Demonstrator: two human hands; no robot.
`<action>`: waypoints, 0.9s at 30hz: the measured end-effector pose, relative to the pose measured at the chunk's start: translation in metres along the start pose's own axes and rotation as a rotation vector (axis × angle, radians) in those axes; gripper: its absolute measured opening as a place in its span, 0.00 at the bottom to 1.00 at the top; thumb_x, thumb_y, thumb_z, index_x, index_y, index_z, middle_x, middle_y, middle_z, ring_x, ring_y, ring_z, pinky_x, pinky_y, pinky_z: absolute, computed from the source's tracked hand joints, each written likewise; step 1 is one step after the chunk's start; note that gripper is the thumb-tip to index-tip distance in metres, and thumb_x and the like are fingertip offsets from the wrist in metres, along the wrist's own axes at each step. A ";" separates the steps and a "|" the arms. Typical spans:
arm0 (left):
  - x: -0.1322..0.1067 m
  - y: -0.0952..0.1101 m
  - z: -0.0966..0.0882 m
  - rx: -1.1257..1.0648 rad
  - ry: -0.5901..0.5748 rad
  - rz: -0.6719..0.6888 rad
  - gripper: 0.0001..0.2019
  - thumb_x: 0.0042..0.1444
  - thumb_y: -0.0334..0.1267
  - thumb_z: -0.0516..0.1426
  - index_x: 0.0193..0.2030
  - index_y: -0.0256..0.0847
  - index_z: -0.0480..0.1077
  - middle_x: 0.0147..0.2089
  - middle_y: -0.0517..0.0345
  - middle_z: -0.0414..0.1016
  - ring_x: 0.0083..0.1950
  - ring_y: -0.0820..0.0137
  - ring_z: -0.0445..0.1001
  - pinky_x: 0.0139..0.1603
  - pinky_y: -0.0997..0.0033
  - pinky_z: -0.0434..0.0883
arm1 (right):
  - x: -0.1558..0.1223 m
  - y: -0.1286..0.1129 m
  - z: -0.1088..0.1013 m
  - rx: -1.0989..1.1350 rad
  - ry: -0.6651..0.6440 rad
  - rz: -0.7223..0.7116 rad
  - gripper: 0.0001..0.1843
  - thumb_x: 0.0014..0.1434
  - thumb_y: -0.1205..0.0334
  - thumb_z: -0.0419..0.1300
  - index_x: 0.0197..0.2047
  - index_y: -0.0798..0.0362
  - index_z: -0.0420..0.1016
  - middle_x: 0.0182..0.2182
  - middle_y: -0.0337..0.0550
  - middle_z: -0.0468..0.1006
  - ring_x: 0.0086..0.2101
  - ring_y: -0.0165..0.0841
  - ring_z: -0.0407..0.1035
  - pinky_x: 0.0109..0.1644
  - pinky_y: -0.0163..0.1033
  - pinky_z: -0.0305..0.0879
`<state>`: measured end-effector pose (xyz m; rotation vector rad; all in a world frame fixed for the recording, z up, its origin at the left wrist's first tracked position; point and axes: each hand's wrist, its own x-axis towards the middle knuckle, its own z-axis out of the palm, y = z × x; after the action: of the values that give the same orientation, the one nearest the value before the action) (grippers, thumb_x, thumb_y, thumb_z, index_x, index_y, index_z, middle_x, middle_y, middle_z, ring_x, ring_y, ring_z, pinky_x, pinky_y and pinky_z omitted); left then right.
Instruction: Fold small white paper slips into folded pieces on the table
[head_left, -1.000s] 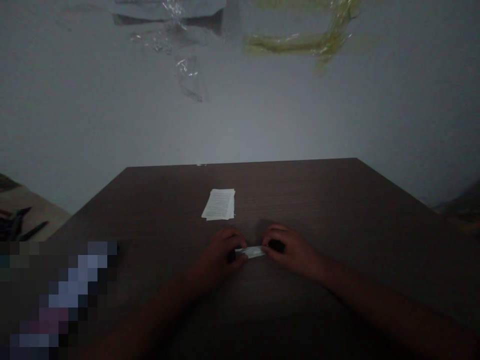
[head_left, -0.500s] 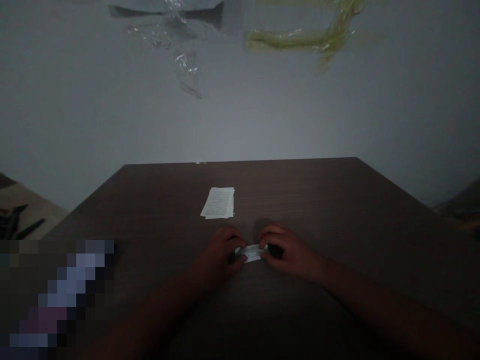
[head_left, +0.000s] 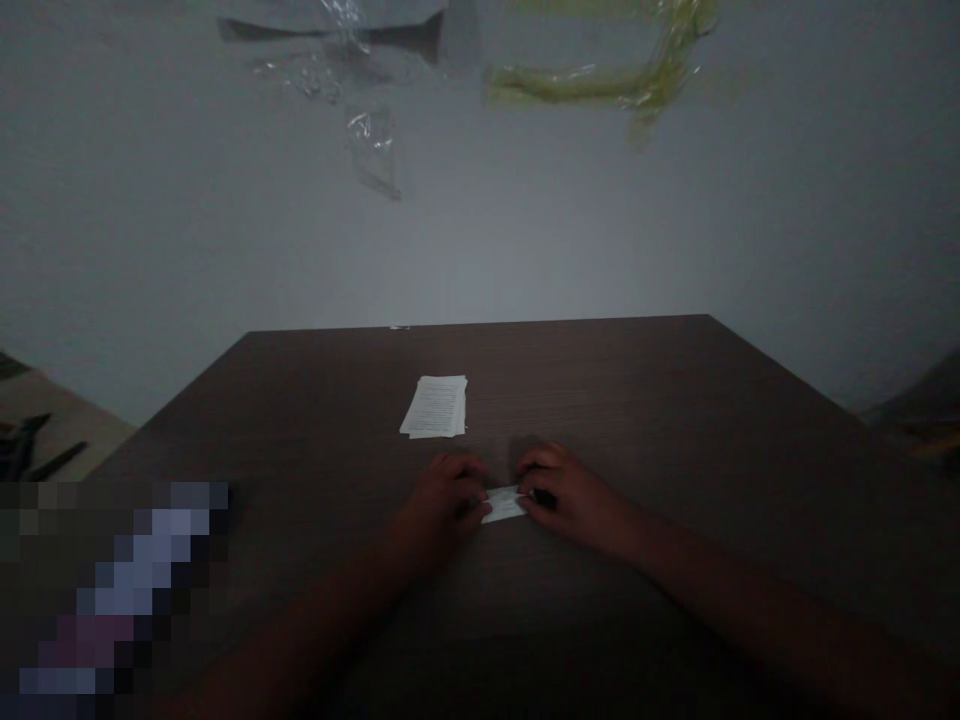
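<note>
A small folded piece of white paper point(head_left: 503, 504) is held between my two hands, low over the dark wooden table point(head_left: 600, 400). My left hand point(head_left: 444, 505) pinches its left end with thumb and fingers. At the other end, my right hand point(head_left: 564, 490) grips the paper between thumb and fingertips. Both ends of the paper are partly hidden by the fingers. Just beyond my left hand lies a small stack of printed paper sheets point(head_left: 436, 406), slightly fanned at the edges.
Behind the table rises a pale wall point(head_left: 480, 220) with clear tape point(head_left: 371, 145) and yellowish tape point(head_left: 570, 85) stuck on it. A small white scrap point(head_left: 400, 327) sits at the table's far edge. The lower left corner is blurred into blocks.
My left hand's fingers have closed in a little on the paper's left end. The paper looks flatter, and its position is nearly the same. The stack of sheets has not moved.
</note>
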<state>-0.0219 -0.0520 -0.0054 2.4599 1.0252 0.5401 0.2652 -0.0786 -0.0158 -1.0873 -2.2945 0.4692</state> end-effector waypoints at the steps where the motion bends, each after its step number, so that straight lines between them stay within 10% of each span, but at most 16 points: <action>1: 0.000 -0.002 -0.002 -0.013 0.003 -0.016 0.09 0.68 0.25 0.68 0.43 0.45 0.85 0.66 0.49 0.86 0.68 0.53 0.84 0.75 0.48 0.80 | 0.000 0.001 -0.002 0.009 -0.003 0.011 0.05 0.74 0.69 0.72 0.46 0.48 0.87 0.51 0.48 0.86 0.55 0.44 0.80 0.63 0.52 0.79; 14: -0.005 0.005 -0.013 -0.004 -0.024 0.047 0.21 0.64 0.35 0.74 0.62 0.50 0.79 0.71 0.50 0.83 0.75 0.49 0.79 0.79 0.46 0.75 | 0.000 0.006 -0.006 0.099 0.009 0.012 0.05 0.73 0.68 0.73 0.45 0.49 0.86 0.54 0.49 0.86 0.57 0.46 0.81 0.65 0.56 0.79; 27: 0.003 0.004 -0.010 0.039 -0.064 0.005 0.07 0.73 0.27 0.66 0.48 0.44 0.84 0.66 0.49 0.87 0.70 0.51 0.81 0.76 0.43 0.76 | 0.000 0.004 -0.003 0.070 -0.005 -0.043 0.02 0.77 0.65 0.72 0.49 0.48 0.88 0.54 0.49 0.87 0.57 0.46 0.80 0.69 0.58 0.77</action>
<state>-0.0226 -0.0504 0.0059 2.4973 1.0131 0.4443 0.2694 -0.0756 -0.0149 -1.0020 -2.2835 0.5316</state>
